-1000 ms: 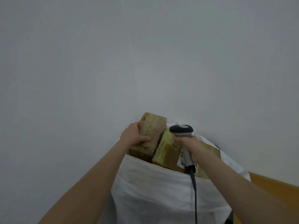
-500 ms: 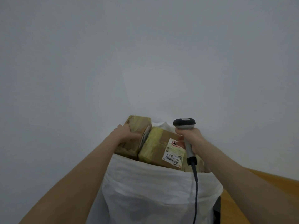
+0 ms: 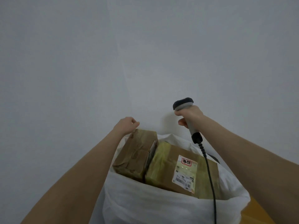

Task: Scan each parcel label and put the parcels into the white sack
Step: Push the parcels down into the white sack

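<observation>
Clearly, the two parcels are the things to judge first. The left parcel (image 3: 137,154) stands in the mouth of the white sack (image 3: 161,206), tilted, its top corner rising above the rim. It is a brown cardboard box wound with much shiny tape, and the tape is wrinkled. I judge it stiff but a little crushed, rather light, and somewhat slippery where the tape covers it. A hold across two opposite faces, with the fingers around an edge, would be safer than a pinch on the tape. The right parcel (image 3: 182,168) lies just beside it, touching it along one side, and it is also half inside the sack. Its shipping label (image 3: 184,172) faces up, with the barcode near the lower edge — easy to read for a scanner, if it is not yet scanned.

The sack is soft, thin material; it gives no support by itself, so the boxes may lean or slip deeper when they are pushed.

The left hand (image 3: 127,125) is at the top corner of the left parcel. Its fingers are curled loosely; whether this grip closes on the corner or only rests there, I cannot tell. The right hand (image 3: 189,116) is above the sack and apart from the parcels, its grip clenched around the handle of the barcode scanner (image 3: 186,110). The scanner head points away toward the plain wall (image 3: 97,62), and its cable (image 3: 210,175) hangs down across the right parcel. At the lower right a yellow-brown surface (image 3: 258,212) shows — perhaps a worktop.
</observation>
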